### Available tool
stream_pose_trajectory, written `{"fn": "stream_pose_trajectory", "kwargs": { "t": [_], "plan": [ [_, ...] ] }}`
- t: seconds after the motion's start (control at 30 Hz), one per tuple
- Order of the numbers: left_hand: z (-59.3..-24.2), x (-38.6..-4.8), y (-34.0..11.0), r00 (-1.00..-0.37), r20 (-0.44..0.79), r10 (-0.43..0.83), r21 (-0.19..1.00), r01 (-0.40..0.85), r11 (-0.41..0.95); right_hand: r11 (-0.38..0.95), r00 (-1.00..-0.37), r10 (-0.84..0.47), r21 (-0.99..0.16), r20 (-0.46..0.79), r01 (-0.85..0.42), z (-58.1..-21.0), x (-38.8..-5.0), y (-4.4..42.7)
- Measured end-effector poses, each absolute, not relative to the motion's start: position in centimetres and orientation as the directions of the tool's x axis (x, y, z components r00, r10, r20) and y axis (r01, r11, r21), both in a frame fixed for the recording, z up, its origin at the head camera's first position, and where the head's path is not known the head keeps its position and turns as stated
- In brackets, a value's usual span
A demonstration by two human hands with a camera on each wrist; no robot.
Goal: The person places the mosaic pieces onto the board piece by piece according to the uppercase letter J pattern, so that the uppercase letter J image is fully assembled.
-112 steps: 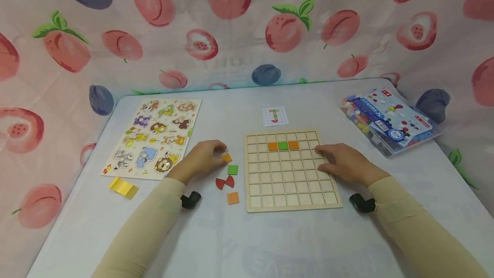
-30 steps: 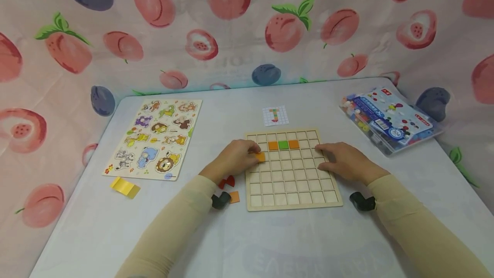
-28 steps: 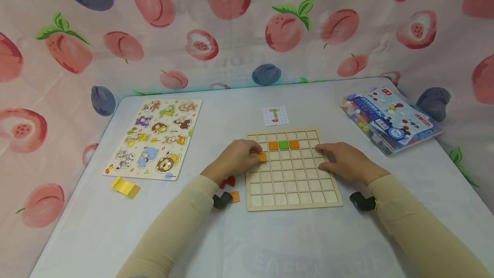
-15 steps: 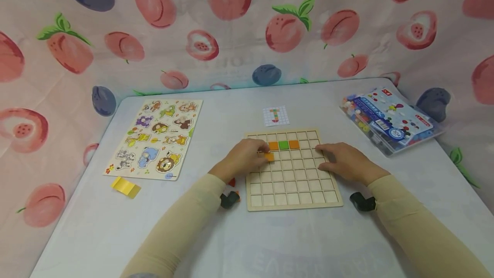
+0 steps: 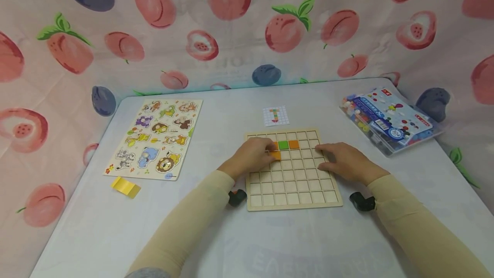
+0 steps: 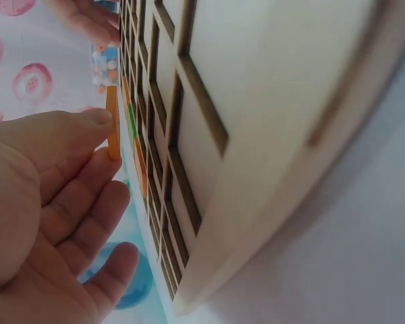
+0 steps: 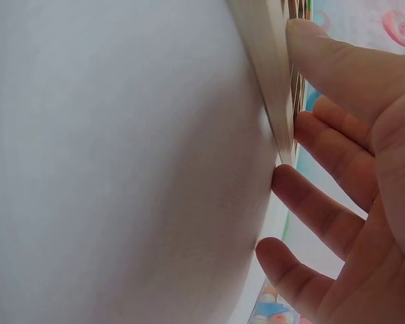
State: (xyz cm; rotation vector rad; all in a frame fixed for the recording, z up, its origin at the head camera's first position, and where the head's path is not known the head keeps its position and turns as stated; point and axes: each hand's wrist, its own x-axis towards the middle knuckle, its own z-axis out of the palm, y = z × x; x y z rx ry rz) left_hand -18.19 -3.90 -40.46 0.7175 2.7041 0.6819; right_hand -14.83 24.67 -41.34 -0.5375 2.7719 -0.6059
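My left grip [image 5: 251, 156], pinching an orange tile [image 5: 275, 155], has moved rightward over the wooden grid board [image 5: 295, 187], my loosely spread right grip [image 5: 347, 162] unmoved.

1. Head view: muted, even light; soft shadows fall beside the sleeves [image 5: 420, 222] on the white tablecloth [image 5: 216, 243].
2. Left wrist view: the wooden grid board [image 6: 283, 158] blurs at its near edge — which bows with lens distortion.
3. Right wrist view: dim, hazy — a broad, soft-edged shadow greys the tablecloth.
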Motion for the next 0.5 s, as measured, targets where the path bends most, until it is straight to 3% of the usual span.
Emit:
{"fn": "stream_pose_trajectory", "kwargs": {
  "t": [0.5],
  "plan": [
    [-40.76,-18.57,-3.02,-0.846,-0.131,0.517,0.497,0.395,0.773,0.85,-0.9,-0.401,-0.436,-0.17,-0.297,-41.48,-14.95,24.83]
  ]
}}
